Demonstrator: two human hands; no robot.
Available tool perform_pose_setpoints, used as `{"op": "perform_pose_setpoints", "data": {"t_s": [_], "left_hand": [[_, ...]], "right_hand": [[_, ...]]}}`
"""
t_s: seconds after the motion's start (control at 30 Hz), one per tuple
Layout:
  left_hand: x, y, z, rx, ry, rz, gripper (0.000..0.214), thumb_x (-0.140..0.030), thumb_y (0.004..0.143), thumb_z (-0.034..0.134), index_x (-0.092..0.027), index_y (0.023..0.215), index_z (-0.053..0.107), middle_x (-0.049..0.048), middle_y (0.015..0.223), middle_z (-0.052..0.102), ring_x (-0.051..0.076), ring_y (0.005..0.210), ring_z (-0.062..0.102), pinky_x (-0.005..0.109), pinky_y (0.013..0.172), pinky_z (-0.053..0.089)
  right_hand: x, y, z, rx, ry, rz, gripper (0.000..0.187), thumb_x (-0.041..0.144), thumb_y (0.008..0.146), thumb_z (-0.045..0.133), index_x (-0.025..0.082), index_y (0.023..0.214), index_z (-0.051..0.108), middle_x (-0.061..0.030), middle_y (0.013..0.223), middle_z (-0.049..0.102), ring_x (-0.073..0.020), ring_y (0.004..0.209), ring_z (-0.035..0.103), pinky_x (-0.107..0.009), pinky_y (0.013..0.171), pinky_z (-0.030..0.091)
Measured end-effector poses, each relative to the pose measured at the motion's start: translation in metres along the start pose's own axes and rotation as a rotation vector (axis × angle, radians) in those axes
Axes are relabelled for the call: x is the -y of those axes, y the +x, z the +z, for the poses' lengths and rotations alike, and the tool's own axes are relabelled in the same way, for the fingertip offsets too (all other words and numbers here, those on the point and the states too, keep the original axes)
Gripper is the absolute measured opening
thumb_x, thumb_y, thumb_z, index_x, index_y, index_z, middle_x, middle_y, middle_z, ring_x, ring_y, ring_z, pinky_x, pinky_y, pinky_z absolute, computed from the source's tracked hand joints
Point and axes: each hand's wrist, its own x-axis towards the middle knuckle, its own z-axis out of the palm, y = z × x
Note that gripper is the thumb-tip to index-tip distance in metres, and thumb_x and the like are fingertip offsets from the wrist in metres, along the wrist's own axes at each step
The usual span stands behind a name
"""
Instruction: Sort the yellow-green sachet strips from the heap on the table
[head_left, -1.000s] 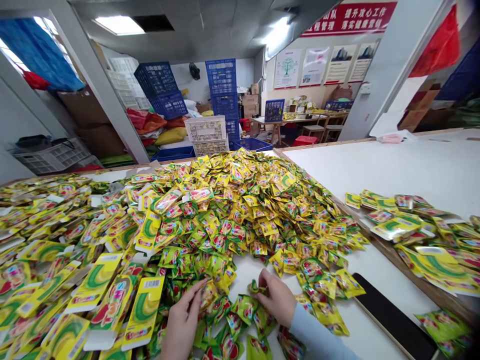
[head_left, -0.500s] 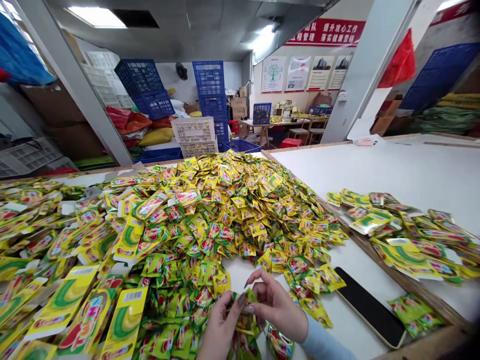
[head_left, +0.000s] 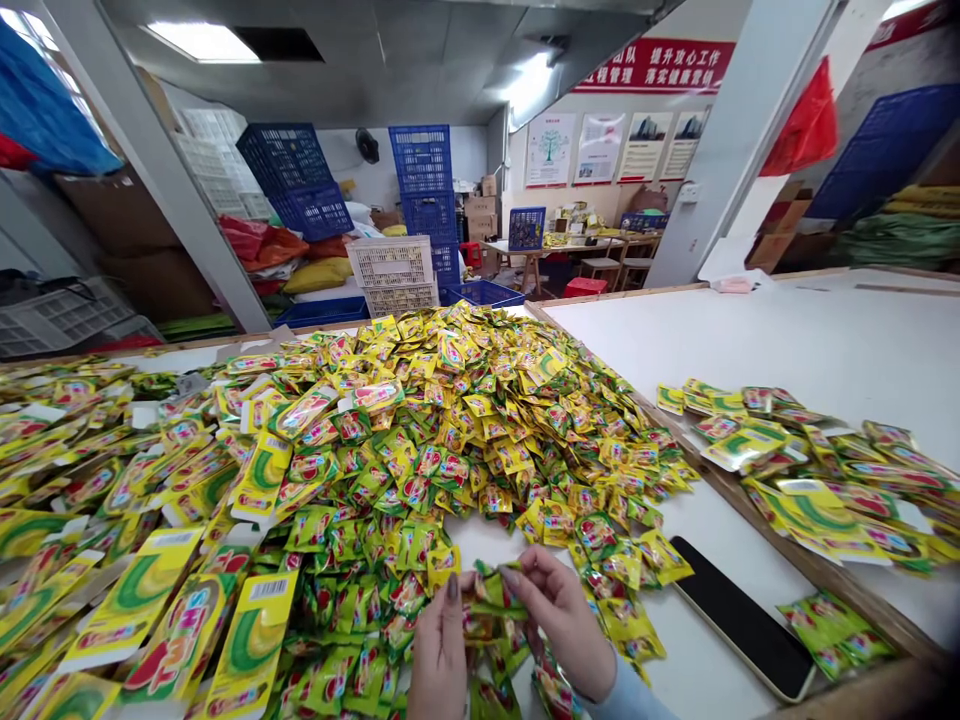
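Note:
In the head view my left hand (head_left: 441,645) and my right hand (head_left: 562,622) are close together, low in the middle. My right thumb and fingers pinch a small green-and-yellow candy packet (head_left: 499,592). The fingers of my left hand are closed at the left edge of these packets, its thumb pointing up. More packets hang below, between the palms, partly hidden by the fingers. A large heap of the same packets (head_left: 480,420) rises just beyond my hands, with green ones (head_left: 352,605) close to my left.
Flat yellow "TWINS" cartons (head_left: 251,640) cover the left side. On the right lie a black phone (head_left: 742,615), a few green packets (head_left: 836,632) and, past a wooden strip (head_left: 795,560), more cartons (head_left: 817,510). Stacked crates (head_left: 427,190) stand behind the table.
My left thumb has straightened upward and the hands have parted slightly. The right fingers have curled down, and the green packet now lies more level between the hands.

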Motion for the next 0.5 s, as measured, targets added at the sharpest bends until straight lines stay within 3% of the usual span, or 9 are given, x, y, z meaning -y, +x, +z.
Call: {"op": "perform_pose_setpoints", "data": {"t_s": [0.07,0.13,0.23,0.33,0.43,0.5], "left_hand": [[-0.001,-0.001,0.001,-0.02,-0.086,-0.058,0.056,-0.061,0.081,0.03,-0.02,0.095,0.065,0.0078,0.102,0.066,0.023,0.103,0.055,0.034,0.095,0.039],[0.0,0.0,0.003,-0.005,-0.135,-0.05,0.061,-0.065,0.079,0.028,-0.02,0.097,0.066,0.0087,0.108,0.065,0.025,0.11,0.053,0.038,0.1,0.036],[0.002,0.001,0.007,0.002,-0.152,-0.004,0.053,-0.064,0.071,0.048,-0.019,0.093,0.066,0.0094,0.104,0.067,0.027,0.106,0.056,0.037,0.093,0.044],[0.004,0.001,0.01,-0.062,-0.156,0.022,0.044,-0.052,0.069,0.061,-0.02,0.1,0.06,0.0083,0.107,0.065,0.024,0.097,0.061,0.032,0.083,0.049],[0.005,-0.002,0.011,-0.132,-0.144,0.043,0.039,-0.047,0.074,0.057,-0.02,0.101,0.056,0.0085,0.107,0.063,0.022,0.094,0.061,0.029,0.079,0.049],[0.006,-0.005,0.012,-0.137,-0.095,0.076,0.036,-0.045,0.079,0.053,-0.02,0.104,0.056,0.0087,0.107,0.063,0.022,0.097,0.06,0.03,0.083,0.047]], "right_hand": [[0.002,0.003,-0.001,-0.014,0.054,0.029,0.041,0.053,0.069,0.065,0.021,0.069,0.039,0.0117,0.049,0.036,-0.002,0.034,0.024,-0.016,0.034,0.018],[0.001,0.003,0.0,0.051,0.025,0.046,0.041,0.053,0.069,0.065,0.02,0.069,0.04,0.0112,0.048,0.035,-0.0029,0.036,0.024,-0.018,0.036,0.018],[-0.006,0.001,0.003,0.083,-0.221,-0.044,0.037,0.05,0.073,0.062,0.018,0.066,0.044,0.0079,0.052,0.037,-0.0063,0.047,0.031,-0.02,0.044,0.024],[-0.013,-0.003,0.007,0.011,-0.501,-0.164,0.032,0.046,0.079,0.057,0.018,0.067,0.047,0.0047,0.057,0.041,-0.0097,0.054,0.036,-0.022,0.049,0.03],[-0.016,-0.006,0.012,-0.039,-0.449,-0.168,0.03,0.048,0.081,0.052,0.021,0.093,0.05,-0.0031,0.088,0.054,-0.0149,0.074,0.05,-0.024,0.06,0.042],[-0.017,-0.005,0.015,0.087,-0.242,-0.002,0.046,0.053,0.08,0.05,0.025,0.115,0.04,-0.0065,0.106,0.053,-0.0171,0.082,0.055,-0.027,0.062,0.047]]}}
